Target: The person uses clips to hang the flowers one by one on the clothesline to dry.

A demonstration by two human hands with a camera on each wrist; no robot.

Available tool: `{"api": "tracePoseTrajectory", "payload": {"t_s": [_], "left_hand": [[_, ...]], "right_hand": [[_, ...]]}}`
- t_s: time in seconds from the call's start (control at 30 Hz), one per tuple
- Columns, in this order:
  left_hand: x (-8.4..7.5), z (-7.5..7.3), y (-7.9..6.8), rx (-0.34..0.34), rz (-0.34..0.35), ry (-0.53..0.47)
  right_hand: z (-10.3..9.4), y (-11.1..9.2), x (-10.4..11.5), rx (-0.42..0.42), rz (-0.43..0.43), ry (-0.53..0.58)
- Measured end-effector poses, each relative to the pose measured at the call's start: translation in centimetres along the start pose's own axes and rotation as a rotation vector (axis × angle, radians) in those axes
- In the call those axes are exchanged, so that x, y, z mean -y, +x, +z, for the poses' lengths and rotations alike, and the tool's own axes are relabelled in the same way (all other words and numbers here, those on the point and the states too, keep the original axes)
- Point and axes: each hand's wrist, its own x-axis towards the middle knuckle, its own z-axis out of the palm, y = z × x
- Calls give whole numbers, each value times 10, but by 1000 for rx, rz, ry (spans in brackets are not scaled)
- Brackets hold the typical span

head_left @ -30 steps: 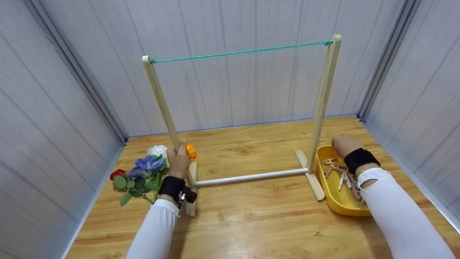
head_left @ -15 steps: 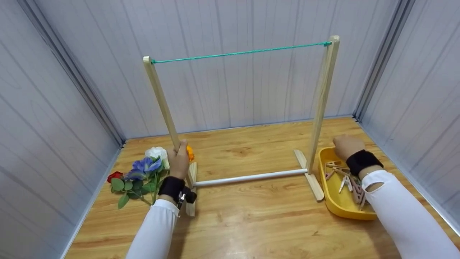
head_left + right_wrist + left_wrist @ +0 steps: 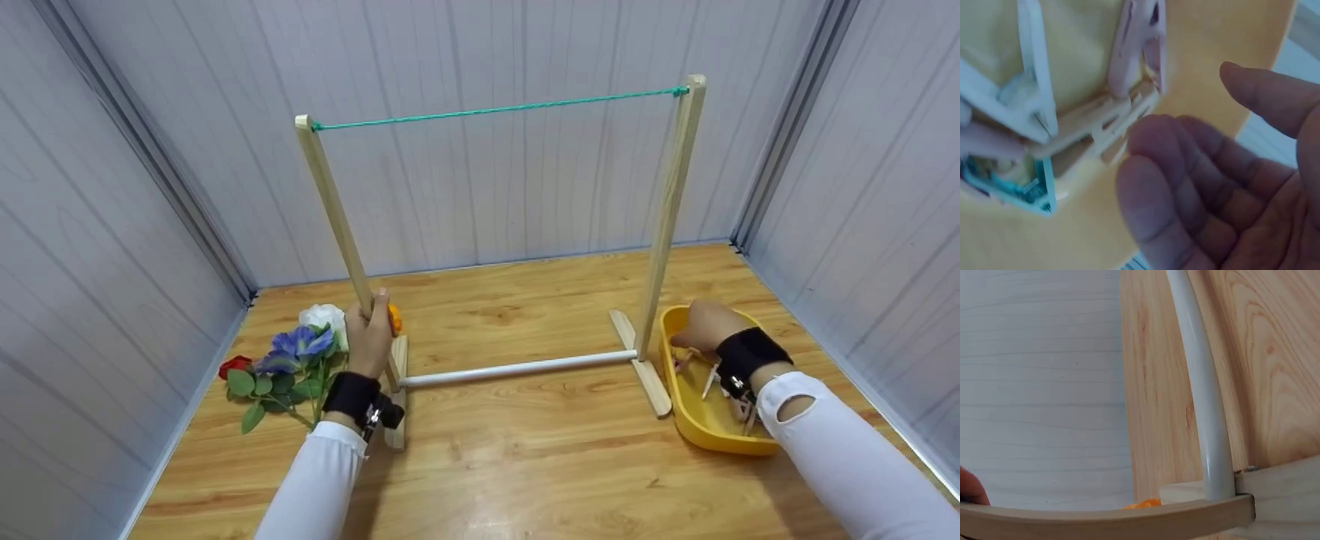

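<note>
My left hand (image 3: 369, 341) grips the left wooden post (image 3: 330, 195) of a drying frame, low down; in the left wrist view one fingertip (image 3: 972, 488) shows beside that post. A green cord (image 3: 495, 111) runs between the two post tops. My right hand (image 3: 709, 326) reaches into the far end of a yellow tub (image 3: 697, 433). In the right wrist view its fingers are loosely bent, the thumb stands apart and nothing is between them. Right by the fingertips lies a beige clothespin (image 3: 1095, 126), near a pink clothespin (image 3: 1129, 50), a white clothespin (image 3: 1033, 67) and a teal clothespin (image 3: 1044, 185).
Left of the frame lie artificial flowers: a red flower (image 3: 235, 366), a blue flower (image 3: 294, 348) and a white flower (image 3: 322, 319). An orange flower (image 3: 395, 319) sits behind the left hand. A white rod (image 3: 517, 369) joins the feet. Panel walls (image 3: 480, 187) enclose the table.
My right hand has lowered from the tub's far rim down into the tub, over the clothespins. The left hand keeps its grip on the post.
</note>
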Motion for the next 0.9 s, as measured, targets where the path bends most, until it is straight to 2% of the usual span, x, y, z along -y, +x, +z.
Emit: {"api": "tracePoseTrajectory", "payload": {"t_s": [0.2, 0.33, 0.43, 0.6, 0.67, 0.77, 0.83, 0.9], "left_hand": [[-6, -8, -9, -1, 44, 148], [-12, -15, -12, -21, 111, 190], [-18, -17, -15, -76, 206, 188], [-28, -14, -24, -149, 408, 206], [-31, -10, -28, -134, 498, 213], [-34, -2, -36, -68, 613, 213], [-37, 3, -41, -8, 660, 211], [-39, 7, -45, 45, 677, 211]], "right_hand": [[12, 1, 2, 9, 40, -27], [17, 3, 1, 28, 111, -6], [19, 5, 1, 48, 126, -1], [19, 9, -2, 85, 138, 79], [19, 10, -4, 81, 139, 87], [19, 11, -6, 70, 128, 84], [18, 10, -7, 61, 118, 99], [16, 9, -7, 56, 107, 125]]}}
